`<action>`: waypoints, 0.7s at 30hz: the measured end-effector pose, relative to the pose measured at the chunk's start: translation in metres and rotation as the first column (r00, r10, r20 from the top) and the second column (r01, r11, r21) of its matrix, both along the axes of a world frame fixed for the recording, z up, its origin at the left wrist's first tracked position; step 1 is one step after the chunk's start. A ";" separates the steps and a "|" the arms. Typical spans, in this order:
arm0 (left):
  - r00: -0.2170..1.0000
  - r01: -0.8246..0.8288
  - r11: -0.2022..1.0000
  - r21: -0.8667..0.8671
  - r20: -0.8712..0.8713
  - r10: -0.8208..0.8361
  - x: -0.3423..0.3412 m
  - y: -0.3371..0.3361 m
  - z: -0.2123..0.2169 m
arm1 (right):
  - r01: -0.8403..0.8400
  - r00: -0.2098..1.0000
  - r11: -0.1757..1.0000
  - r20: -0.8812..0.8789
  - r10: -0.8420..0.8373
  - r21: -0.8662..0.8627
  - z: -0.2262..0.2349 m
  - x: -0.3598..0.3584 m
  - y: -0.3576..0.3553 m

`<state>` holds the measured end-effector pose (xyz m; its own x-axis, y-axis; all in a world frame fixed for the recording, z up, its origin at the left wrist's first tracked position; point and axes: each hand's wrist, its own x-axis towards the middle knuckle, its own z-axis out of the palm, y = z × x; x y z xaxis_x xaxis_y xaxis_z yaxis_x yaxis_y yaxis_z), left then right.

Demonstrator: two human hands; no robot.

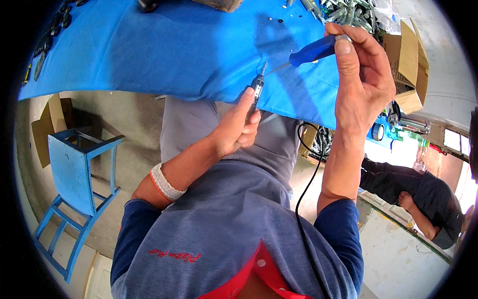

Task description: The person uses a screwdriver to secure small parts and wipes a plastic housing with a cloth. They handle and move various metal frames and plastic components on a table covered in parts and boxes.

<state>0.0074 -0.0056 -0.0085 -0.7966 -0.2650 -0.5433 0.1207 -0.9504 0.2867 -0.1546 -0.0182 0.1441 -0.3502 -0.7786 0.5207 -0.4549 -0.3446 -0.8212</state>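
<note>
Carefully, we held a small black part (256,87) upright in our left hand (238,127), pinched between thumb and curled fingers just above the near edge of the bench (164,50) with its blue cloth. Our right hand (363,79) was closed around the blue handle of a screwdriver (312,51), thumb pressed on the end cap, and the thin shaft slanted down to the left until its tip met the top of the part. Both grips were tight on what they carried; neither hand was free.

We judged the main risk to be a slip: the tip sat on a very small seat, and the part was steadied only by fingers in the air, not resting on the bench. Too much push could have driven the blade off toward our left thumb, or knocked the part loose to fall into our lap or onto the floor. A black cable (306,189) hung near our right forearm and could have snagged.

A blue chair (79,174) stood at our left, a cardboard box (411,65) on the bench's right.
</note>
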 end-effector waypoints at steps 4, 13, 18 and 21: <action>1.000 0.000 1.000 -0.006 0.002 0.000 0.000 0.000 0.000 | 0.051 0.998 0.997 -0.022 -0.053 -0.056 -0.006 0.000 -0.001; 1.000 -0.002 1.000 0.007 0.000 0.002 0.000 0.000 0.002 | 0.081 0.996 0.997 -0.046 -0.081 -0.001 0.003 -0.002 -0.003; 1.000 -0.004 1.000 -0.002 0.004 0.004 0.000 0.000 0.001 | 0.016 0.998 1.000 -0.057 -0.017 -0.022 0.002 -0.003 -0.003; 1.000 0.001 1.000 -0.007 0.004 -0.001 0.000 0.000 0.001 | 0.016 0.999 0.998 -0.027 -0.017 -0.055 -0.002 -0.003 -0.003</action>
<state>0.0070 -0.0055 -0.0073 -0.7946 -0.2676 -0.5450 0.1183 -0.9486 0.2934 -0.1573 -0.0214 0.1417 -0.3477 -0.7429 0.5720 -0.4834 -0.3808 -0.7883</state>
